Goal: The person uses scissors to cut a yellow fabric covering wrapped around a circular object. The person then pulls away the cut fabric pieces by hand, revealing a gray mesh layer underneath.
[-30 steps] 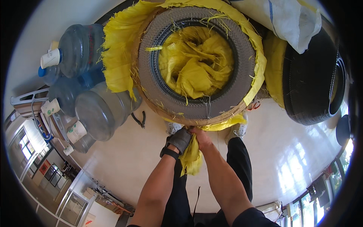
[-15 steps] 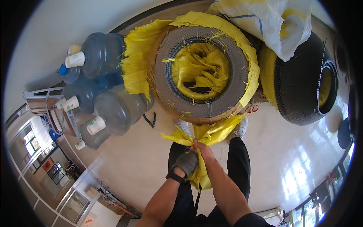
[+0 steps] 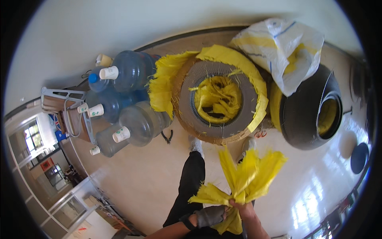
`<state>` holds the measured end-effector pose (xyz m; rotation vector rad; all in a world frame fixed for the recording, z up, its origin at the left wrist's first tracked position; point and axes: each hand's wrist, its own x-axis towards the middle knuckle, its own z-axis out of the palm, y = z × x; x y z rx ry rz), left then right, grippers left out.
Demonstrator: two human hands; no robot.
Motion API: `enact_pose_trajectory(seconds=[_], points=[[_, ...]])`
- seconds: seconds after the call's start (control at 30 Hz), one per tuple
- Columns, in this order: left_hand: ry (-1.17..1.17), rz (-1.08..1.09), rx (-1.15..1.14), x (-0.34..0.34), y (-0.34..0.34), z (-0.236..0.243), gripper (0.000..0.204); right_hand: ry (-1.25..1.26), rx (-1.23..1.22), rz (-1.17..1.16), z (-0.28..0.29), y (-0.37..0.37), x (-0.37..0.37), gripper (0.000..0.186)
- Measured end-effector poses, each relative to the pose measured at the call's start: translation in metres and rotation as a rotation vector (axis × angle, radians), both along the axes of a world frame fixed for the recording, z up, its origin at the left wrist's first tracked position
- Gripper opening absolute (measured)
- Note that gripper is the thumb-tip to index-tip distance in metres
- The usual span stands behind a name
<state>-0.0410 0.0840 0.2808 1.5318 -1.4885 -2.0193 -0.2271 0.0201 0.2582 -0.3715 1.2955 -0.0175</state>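
My right hand (image 3: 243,209), bare, pinches a gathered bundle of frayed yellow fibrous sheet (image 3: 246,175) at its narrow middle. My left hand (image 3: 211,216), in a grey glove, closes on the same bundle just beside it. Above the hands the sheet fans out in several ragged flaps, and a tail hangs below them. Beyond it lies a big grey ribbed coil (image 3: 187,91), wrapped in yellow sheet (image 3: 238,57) around its outer edge. More crumpled yellow sheet (image 3: 207,95) fills the coil's hollow centre.
Several large water bottles (image 3: 137,123) lie at the left beside a folding frame (image 3: 65,99). Pliers (image 3: 168,138) and red-handled scissors (image 3: 260,134) rest on the floor (image 3: 135,179). A black roll (image 3: 304,115) and a white sack (image 3: 278,47) stand at the right.
Both hands have moved down and to the right, closer to my body, carrying the yellow bundle. Its flaps now spread wider and stand clear of the grey coil. The view has shifted.
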Motion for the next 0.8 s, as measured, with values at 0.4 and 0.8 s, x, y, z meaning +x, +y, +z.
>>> enact_pose_trajectory(seconds=[0.4, 0.8], points=[[-0.397, 1.473, 0.125, 0.182, 0.035, -0.365, 0.054, 0.279, -0.942, 0.144, 0.024, -0.266, 0.074, 0.051], [-0.224, 1.374, 0.746, 0.382, -0.16, -0.407, 0.106, 0.427, -0.51, -0.026, -0.03, -0.136, 0.184, 0.052]])
